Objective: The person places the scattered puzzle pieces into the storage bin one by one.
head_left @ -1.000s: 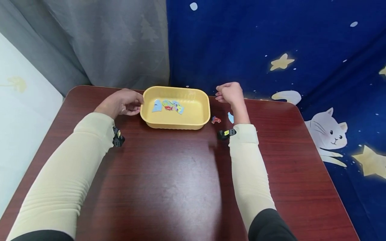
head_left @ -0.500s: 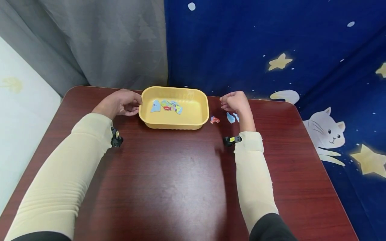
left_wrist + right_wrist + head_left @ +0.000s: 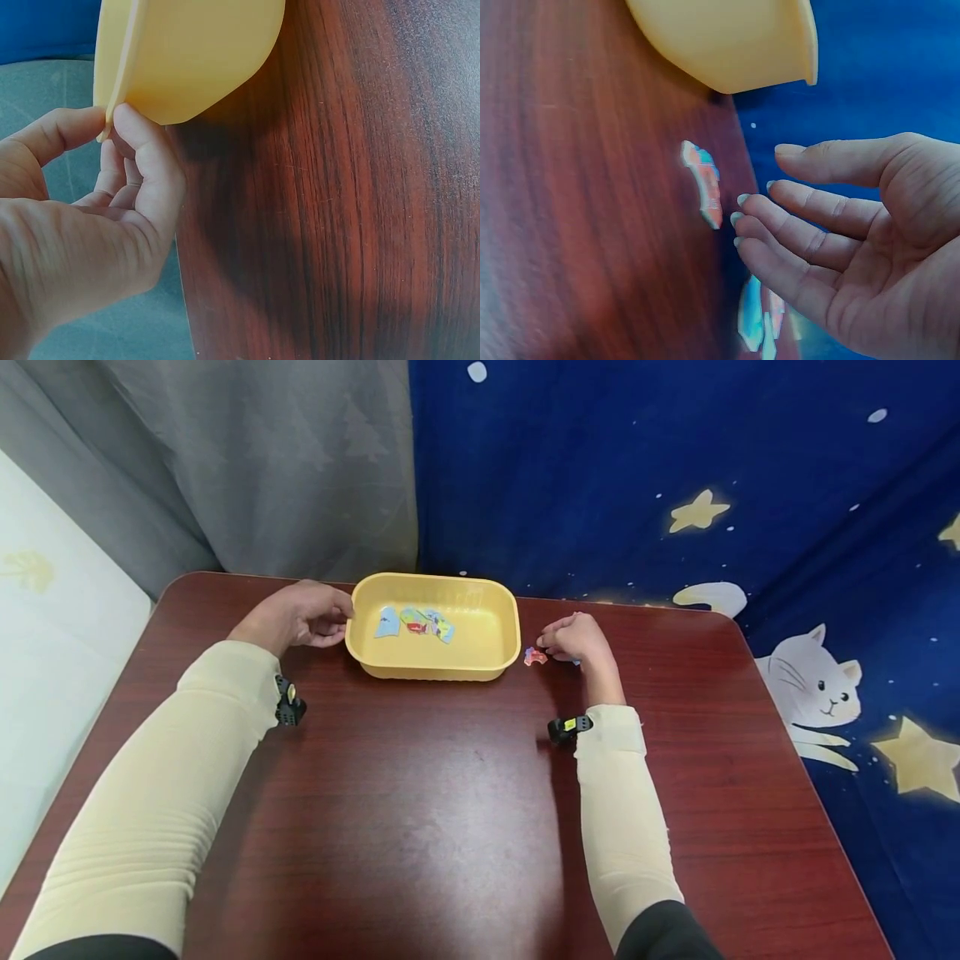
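My left hand [image 3: 296, 617] pinches the left end of the yellow tray [image 3: 435, 675] by its rim [image 3: 120, 90], between thumb and forefinger. Inside lie several flat printed puzzle pieces [image 3: 387, 622], light blue and multicoloured. To the right of the tray a small red and blue puzzle piece [image 3: 535, 657] lies on the table. My right hand [image 3: 577, 639] is just beside that piece, its fingertips close to it. In the right wrist view the thumb and fingers are spread apart with nothing between them. Light blue pieces [image 3: 750, 319] lie below that hand, partly hidden by it.
The dark red wooden table [image 3: 420, 793] ends just behind the tray. A grey curtain [image 3: 300, 468] and a blue curtain [image 3: 562, 468] with stars and a cat hang behind it. A white surface [image 3: 60, 652] stands at the left.
My right hand first drew back from the tray's right end, uncovering light blue pieces. It then came down to the red piece, covering most of them. My left hand keeps its grip.
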### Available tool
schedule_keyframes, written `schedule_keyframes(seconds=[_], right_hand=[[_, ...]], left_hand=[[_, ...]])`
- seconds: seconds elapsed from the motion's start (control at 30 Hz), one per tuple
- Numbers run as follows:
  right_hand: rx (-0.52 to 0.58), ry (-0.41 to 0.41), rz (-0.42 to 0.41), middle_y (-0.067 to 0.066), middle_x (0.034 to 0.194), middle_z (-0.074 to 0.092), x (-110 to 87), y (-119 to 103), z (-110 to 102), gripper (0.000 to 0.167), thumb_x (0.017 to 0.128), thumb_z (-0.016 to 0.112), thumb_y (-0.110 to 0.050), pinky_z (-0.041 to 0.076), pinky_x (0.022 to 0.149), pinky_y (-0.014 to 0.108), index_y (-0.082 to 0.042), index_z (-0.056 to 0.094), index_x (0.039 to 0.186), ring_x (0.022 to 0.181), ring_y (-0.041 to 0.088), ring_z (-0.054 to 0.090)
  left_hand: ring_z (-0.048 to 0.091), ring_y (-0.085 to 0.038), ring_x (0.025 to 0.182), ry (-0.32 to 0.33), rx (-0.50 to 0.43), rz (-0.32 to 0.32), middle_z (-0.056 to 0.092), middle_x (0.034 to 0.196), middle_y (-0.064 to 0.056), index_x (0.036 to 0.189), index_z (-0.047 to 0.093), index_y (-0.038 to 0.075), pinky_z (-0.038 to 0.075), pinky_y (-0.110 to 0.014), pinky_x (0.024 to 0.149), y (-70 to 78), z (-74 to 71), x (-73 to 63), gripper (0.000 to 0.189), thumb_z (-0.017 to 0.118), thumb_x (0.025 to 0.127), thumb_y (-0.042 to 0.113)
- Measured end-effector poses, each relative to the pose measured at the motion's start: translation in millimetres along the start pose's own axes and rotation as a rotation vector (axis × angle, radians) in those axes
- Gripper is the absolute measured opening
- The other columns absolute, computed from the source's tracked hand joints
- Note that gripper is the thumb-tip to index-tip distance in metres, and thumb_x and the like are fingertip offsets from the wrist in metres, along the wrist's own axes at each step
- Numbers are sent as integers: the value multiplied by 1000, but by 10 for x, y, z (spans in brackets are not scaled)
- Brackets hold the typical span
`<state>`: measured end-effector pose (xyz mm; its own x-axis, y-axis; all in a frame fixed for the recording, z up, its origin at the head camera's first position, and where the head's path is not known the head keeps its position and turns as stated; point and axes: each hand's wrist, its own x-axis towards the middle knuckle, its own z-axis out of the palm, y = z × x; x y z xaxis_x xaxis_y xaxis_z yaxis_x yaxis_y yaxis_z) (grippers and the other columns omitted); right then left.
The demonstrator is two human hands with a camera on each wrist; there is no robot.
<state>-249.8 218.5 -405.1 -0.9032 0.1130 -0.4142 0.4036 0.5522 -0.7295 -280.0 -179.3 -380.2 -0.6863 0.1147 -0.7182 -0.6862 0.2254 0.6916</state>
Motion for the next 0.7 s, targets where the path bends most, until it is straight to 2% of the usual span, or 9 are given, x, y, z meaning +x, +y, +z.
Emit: schedule_keyframes(seconds=[0.17, 0.33, 0.43, 0.57, 0.7], right_hand=[[-40, -26, -26, 11, 91, 70, 39, 60, 64, 33, 82, 70, -3, 58, 81, 34, 4, 67, 114, 80, 18, 62], [-95, 1, -56, 7, 81, 69, 67, 126, 121, 33, 78, 68, 2, 49, 64, 24, 2, 69, 111, 72, 14, 56], [-150, 36, -72, 9, 86, 70, 67, 144, 157, 33, 76, 70, 1, 43, 61, 23, -1, 71, 108, 74, 15, 54], [-233, 79, -99, 14, 98, 71, 72, 152, 209, 32, 73, 71, 1, 42, 64, 24, -3, 72, 105, 80, 20, 53], [-285, 95, -99, 15, 103, 70, 80, 136, 243, 32, 73, 71, 2, 43, 67, 26, -4, 73, 104, 83, 23, 53]], left_hand=[[59, -12, 64, -8, -9, 2, 58, 76, -1, 108, 51, 7, 58, -25, 70, 2, 2, 5, 18, 58, 92, 12], [60, -12, 64, -9, -17, -3, 59, 76, -1, 109, 51, 7, 57, -25, 69, 6, 2, 4, 19, 58, 92, 12], [60, -12, 64, -9, -15, 0, 59, 75, -1, 110, 51, 7, 58, -25, 70, 9, 3, -1, 20, 58, 92, 12], [60, -12, 63, -8, -12, 4, 59, 75, -1, 111, 51, 7, 58, -26, 71, 8, 3, -1, 21, 58, 92, 12], [60, -12, 63, -9, -5, 4, 59, 74, -1, 112, 51, 7, 58, -26, 71, 17, -4, -1, 21, 57, 92, 13]])
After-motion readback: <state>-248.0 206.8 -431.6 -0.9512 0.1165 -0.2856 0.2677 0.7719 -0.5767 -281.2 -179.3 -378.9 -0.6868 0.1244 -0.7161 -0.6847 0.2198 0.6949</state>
